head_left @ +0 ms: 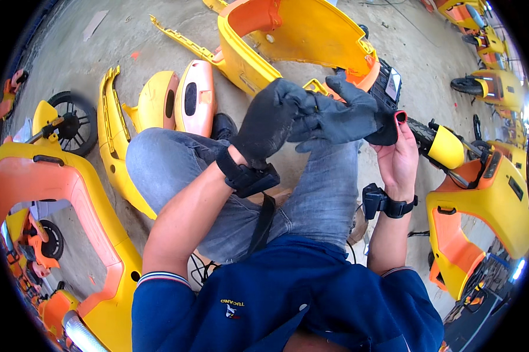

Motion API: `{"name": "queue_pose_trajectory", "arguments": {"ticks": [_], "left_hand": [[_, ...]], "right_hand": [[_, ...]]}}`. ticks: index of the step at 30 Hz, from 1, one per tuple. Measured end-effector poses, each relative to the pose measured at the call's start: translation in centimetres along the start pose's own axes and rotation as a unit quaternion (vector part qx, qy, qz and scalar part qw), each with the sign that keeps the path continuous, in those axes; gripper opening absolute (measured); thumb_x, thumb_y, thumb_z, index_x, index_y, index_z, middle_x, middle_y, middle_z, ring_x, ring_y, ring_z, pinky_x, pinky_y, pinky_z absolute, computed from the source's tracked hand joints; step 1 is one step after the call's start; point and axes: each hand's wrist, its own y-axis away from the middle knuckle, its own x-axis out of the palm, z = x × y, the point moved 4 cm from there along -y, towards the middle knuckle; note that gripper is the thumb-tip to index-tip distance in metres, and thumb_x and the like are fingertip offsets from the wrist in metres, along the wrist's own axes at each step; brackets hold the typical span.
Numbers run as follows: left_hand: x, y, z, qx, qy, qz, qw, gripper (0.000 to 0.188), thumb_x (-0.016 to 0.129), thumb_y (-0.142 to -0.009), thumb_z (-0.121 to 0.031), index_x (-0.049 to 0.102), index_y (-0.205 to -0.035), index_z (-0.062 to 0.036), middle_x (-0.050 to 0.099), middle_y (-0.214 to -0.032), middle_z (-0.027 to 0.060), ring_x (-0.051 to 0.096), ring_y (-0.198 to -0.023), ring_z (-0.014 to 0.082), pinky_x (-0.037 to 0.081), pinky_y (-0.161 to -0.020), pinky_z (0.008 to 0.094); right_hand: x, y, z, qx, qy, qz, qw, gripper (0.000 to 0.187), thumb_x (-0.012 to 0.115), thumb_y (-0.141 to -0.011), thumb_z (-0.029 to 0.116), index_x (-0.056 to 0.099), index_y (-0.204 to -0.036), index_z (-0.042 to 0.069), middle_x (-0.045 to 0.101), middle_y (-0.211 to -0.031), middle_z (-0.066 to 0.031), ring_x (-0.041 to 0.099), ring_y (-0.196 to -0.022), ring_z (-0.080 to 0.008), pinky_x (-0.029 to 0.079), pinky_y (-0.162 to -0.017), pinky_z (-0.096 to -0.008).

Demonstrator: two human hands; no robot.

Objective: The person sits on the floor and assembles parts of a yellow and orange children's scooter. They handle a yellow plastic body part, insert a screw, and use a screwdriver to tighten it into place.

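fingers: left hand (268, 126) already wears a dark work glove, its fingers curled shut round the loose second glove (341, 117). right hand (398, 154) is bare, red-painted nails, fingers and thumb pinched on that glove's cuff at the far end.
where the glove is: raised over my knees, stretched between both hands, roughly mid frame, its empty fingers pointing back twd the left hand.
why held so: i judge the cuff is pinched at the right hand & the body steadied by the left so the opening stays spread; can't see inside the cuff.
wrists: black strap w/ a small box on each wrist, left (248, 174) and right (383, 202).
posture: i'm sitting low, jeans (176, 161) knees up, blue polo shirt (282, 293) at bottom of frame, black shoe (222, 124) just past the left knee.
around me: concrete floor (100, 41) strewn w/ yellow & orange scooter body panels. big yellow shell (300, 41) ahead, a curved yellow strip (113, 135) and pink-orange cover (195, 97) to my left, a yellow-orange frame (59, 193) near my left side.
right side: part-stripped scooter (482, 182) close by my right arm, tyre (420, 132) just behind the right hand.
far left: black wheel (76, 120) on the floor, well apart from the hands.
far right: more whole scooters (490, 85) parked at the rim.
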Motion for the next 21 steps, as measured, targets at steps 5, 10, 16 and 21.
{"name": "queue_pose_trajectory", "arguments": {"ticks": [5,10,16,21], "left_hand": [[-0.9,-0.2,-0.8,-0.037,0.029,-0.049,0.998,0.022,0.047,-0.103,-0.022,0.055,-0.106,-0.0028,0.067,-0.102,0.0097,0.065,-0.087,0.0154,0.055,-0.081,0.0294],[-1.5,-0.6,-0.9,0.122,-0.174,-0.039,0.976,0.016,0.051,-0.101,-0.018,0.055,-0.104,-0.0021,0.065,-0.097,0.0085,0.064,-0.085,0.0156,0.053,-0.080,0.0268],[1.9,0.3,-4.7,0.296,-0.235,-0.049,0.924,0.008,0.058,-0.092,-0.011,0.059,-0.093,-0.0032,0.061,-0.090,0.0115,0.062,-0.084,0.0247,0.050,-0.076,0.0353],[5.1,2.6,-3.8,0.197,-0.207,0.066,0.956,0.058,0.076,-0.078,-0.035,0.051,-0.113,0.0060,0.061,-0.089,0.0214,0.063,-0.092,0.0383,0.049,-0.075,0.0451]], "right_hand": [[-1.0,0.2,1.2,-0.033,0.019,-0.019,0.999,0.030,0.039,-0.103,0.015,0.054,-0.124,-0.001,0.064,-0.120,-0.0146,0.065,-0.107,-0.0237,0.054,-0.091,-0.0386],[-0.1,0.2,1.7,-0.027,-0.015,-0.002,1.000,0.033,0.041,-0.101,0.014,0.051,-0.128,-0.003,0.062,-0.124,-0.0157,0.062,-0.112,-0.0255,0.049,-0.099,-0.0407],[2.2,1.8,1.8,-0.013,0.114,-0.020,0.993,0.038,0.045,-0.091,-0.003,0.051,-0.128,-0.006,0.062,-0.115,-0.0116,0.061,-0.106,-0.0192,0.047,-0.097,-0.0327],[5.7,2.2,-1.4,0.008,0.355,0.040,0.934,0.035,0.054,-0.088,-0.006,0.057,-0.122,0.001,0.061,-0.106,-0.0055,0.060,-0.094,-0.0121,0.049,-0.084,-0.0230]]}}
